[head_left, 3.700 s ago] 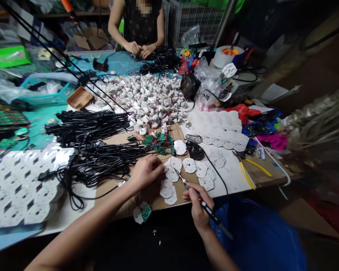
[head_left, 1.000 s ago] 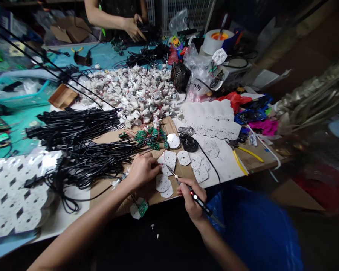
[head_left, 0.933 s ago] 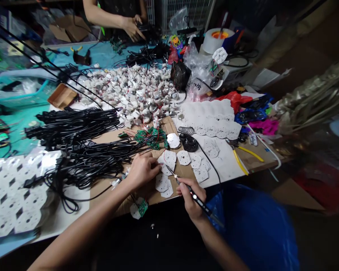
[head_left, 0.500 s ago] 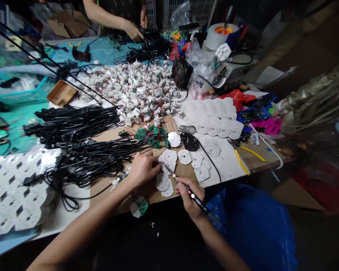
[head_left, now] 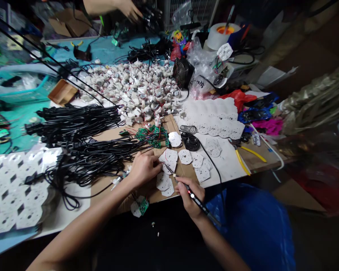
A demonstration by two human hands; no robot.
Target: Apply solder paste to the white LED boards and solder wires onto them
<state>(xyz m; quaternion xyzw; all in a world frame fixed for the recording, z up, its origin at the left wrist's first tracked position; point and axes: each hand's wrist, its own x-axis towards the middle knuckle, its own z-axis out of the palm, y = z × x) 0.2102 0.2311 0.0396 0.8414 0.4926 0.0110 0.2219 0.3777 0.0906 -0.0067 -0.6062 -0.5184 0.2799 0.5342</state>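
Observation:
In my right hand point(head_left: 190, 195) is a black soldering iron point(head_left: 196, 199), held like a pen with a small red light on its handle. Its tip points up and left onto a white octagonal circuit board point(head_left: 170, 157) lying on cardboard. My left hand point(head_left: 144, 167) is closed at that board's left edge, fingertips close to the iron's tip; what they pinch is hidden. A thin red wire shows on the board. More white boards point(head_left: 162, 181) lie just below, and green circuit boards point(head_left: 154, 135) with red wires are piled above.
Bundled black cables point(head_left: 104, 156) lie left of my hands. A heap of small white parts point(head_left: 135, 88) covers the middle. Yellow-handled pliers point(head_left: 243, 160), a coiled iron stand point(head_left: 188, 129) and white board sheets point(head_left: 214, 116) are on the right. A co-worker's hand point(head_left: 128, 9) is across the table.
The co-worker's hand has lifted up and away from the far table, with black cables raised beside it. My two hands and the iron stay nearly in place.

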